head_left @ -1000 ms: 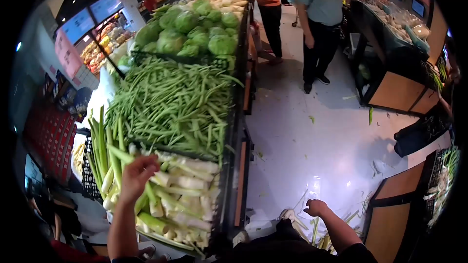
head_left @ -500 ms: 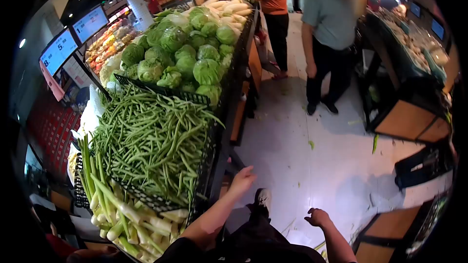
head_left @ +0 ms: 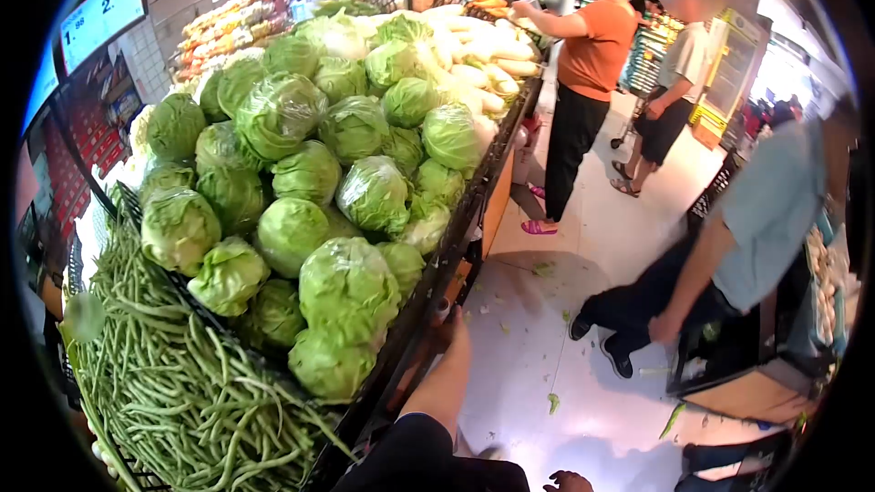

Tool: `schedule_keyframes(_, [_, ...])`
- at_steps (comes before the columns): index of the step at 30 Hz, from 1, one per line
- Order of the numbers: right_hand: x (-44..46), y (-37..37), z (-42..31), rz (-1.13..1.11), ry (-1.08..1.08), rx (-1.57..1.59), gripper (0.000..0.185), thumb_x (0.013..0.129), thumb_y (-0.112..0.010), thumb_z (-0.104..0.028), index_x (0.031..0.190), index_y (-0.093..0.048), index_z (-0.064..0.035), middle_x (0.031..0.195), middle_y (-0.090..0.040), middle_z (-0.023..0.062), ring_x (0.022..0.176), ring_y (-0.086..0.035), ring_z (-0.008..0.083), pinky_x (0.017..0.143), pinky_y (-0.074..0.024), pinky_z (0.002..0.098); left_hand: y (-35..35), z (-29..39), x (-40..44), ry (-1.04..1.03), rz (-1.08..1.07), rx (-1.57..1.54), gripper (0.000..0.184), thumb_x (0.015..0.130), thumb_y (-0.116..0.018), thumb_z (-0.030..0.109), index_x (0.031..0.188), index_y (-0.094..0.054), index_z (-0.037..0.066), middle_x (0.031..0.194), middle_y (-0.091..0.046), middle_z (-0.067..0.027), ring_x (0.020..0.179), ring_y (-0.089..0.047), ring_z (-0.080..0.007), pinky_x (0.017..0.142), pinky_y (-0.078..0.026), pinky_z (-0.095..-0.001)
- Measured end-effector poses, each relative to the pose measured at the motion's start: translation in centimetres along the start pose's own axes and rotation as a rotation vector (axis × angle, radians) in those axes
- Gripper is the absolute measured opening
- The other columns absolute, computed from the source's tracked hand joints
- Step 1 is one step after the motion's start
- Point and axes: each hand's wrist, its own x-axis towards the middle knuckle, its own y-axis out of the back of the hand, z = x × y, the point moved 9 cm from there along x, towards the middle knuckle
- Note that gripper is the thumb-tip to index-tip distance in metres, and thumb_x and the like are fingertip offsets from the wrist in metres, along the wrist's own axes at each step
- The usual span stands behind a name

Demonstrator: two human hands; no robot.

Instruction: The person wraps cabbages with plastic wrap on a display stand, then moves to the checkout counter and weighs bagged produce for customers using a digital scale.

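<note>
My left hand (head_left: 447, 332) is beside the dark side of the produce stand (head_left: 436, 296), below the cabbages. Its fingers look loosely apart, partly in shade, and I see nothing held. Low at the frame's bottom edge, my right hand (head_left: 567, 481) is partly cut off; its visible fingers are apart and bare. Green cabbages (head_left: 293, 235), some in clear film, are heaped on the stand nearest my left hand. Long green beans (head_left: 196, 383) fill the section in front of them.
White radishes (head_left: 499, 73) lie beyond the cabbages. A person in an orange top (head_left: 597, 55) stands along the stand. Another person in a blue-grey shirt (head_left: 775, 210) is at the right, near a second stand (head_left: 756, 392). Leaf scraps (head_left: 553, 403) litter the floor.
My view has moved forward along the stand, bringing the cabbages closer. The leeks have mostly left view. The person in blue-grey now appears farther right, and my right hand sits lower.
</note>
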Motion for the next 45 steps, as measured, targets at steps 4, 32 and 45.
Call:
schedule_keyframes(4, [8.1, 5.0, -0.8, -0.158, 0.109, -0.11, 0.036, 0.079, -0.063, -0.032, 0.105, -0.058, -0.0091, 0.095, -0.064, 0.0146, 0.091, -0.059, 0.0308, 0.079, -0.0481, 0.0397, 1.7, 5.0, -0.2, -0.092, 0.005, -0.067, 0.075, 0.071, -0.056, 0.067, 0.109, -0.058, 0.003, 0.118, -0.05, -0.0215, 0.112, -0.045, -0.0374, 0.091, -0.038, -0.0471])
schedule_keyframes(32, [8.8, 41.3, -48.0, 0.424, 1.949, 0.102, 0.044, 0.064, -0.076, -0.014, 0.106, -0.064, -0.0124, 0.087, -0.053, 0.0, 0.078, -0.046, 0.0204, 0.07, -0.0407, 0.0336, 32.0, 29.2, -18.4, -0.305, -0.632, -1.045, 0.021, 0.086, -0.059, 0.006, 0.105, -0.062, 0.0, 0.112, -0.06, -0.0114, 0.099, -0.057, -0.0165, 0.088, -0.044, -0.0294])
schedule_keyframes(45, [14.9, 38.6, -59.9, -0.311, 1.746, 0.409, 0.061, 0.063, -0.077, -0.001, 0.12, -0.056, -0.0084, 0.083, -0.051, 0.0048, 0.076, -0.044, 0.0184, 0.067, -0.0412, 0.0272, 40.7, 34.3, -10.3, -0.609, -0.238, -0.551, 0.009, 0.086, -0.058, 0.007, 0.093, -0.061, 0.001, 0.093, -0.061, -0.0061, 0.087, -0.057, -0.0124, 0.075, -0.047, -0.0263])
